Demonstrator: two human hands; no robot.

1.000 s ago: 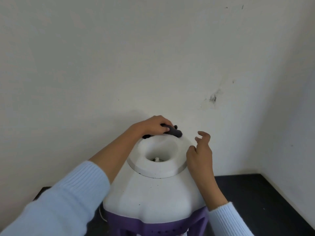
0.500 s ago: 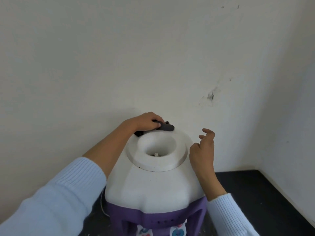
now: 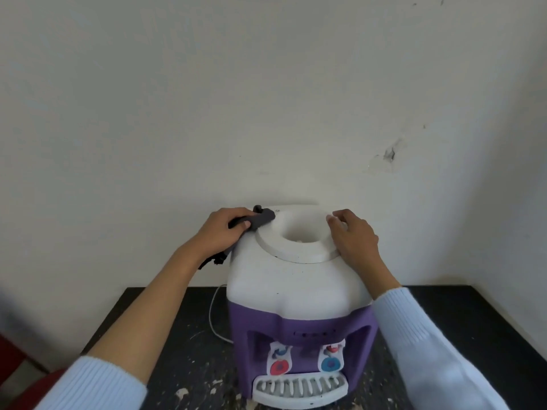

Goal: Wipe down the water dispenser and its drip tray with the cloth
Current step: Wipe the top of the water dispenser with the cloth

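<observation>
The water dispenser [image 3: 296,288] stands in the lower centre of the frame on a dark, speckled bench [image 3: 165,321], its back close to the pale wall [image 3: 266,99]. Its top is white and its lower body is purple. The left hand [image 3: 223,232] is at the upper left edge of the white top. Its grip is curled around a dark cloth [image 3: 262,219], which touches the raised ring [image 3: 296,253] around the top opening. One end of the cloth hangs below the wrist. The right hand [image 3: 353,236] rests on the right side of the ring, its grip loose and holding nothing. The white drip tray [image 3: 299,390] is at the bottom of the frame, under a red tap [image 3: 279,366] and a blue tap [image 3: 330,363]. A white cable [image 3: 213,318] lies on the bench just left of the dispenser.
</observation>
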